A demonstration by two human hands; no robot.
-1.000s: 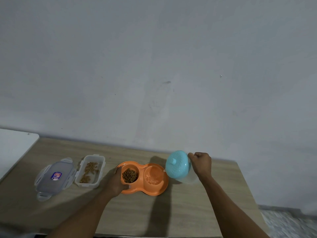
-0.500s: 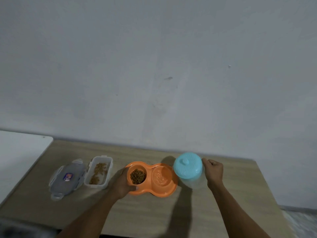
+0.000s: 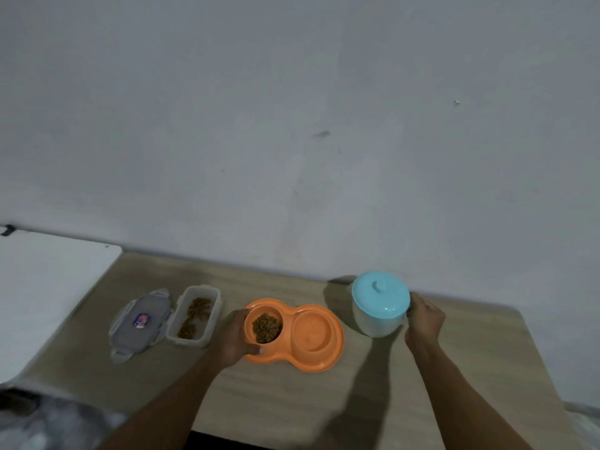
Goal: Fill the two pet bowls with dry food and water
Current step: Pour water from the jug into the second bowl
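An orange double pet bowl (image 3: 334, 349) lies on the wooden table (image 3: 292, 401). Its left cup holds brown dry food (image 3: 267, 327); its right cup (image 3: 311, 332) looks wet, with clear water. My left hand (image 3: 234, 339) grips the bowl's left rim. A clear water jug with a light-blue lid (image 3: 380, 299) stands upright on the table to the right of the bowl. My right hand (image 3: 423, 321) is closed around the jug's handle on its right side.
A clear food container (image 3: 194, 316) with some kibble sits left of the bowl, its grey clip lid (image 3: 140, 323) beside it. A white surface (image 3: 42, 293) adjoins the table's left end. A grey wall stands right behind the table.
The jug went from tilted over the right cup to upright and moved right, onto the table. My left hand stayed on the bowl. The camera shifted.
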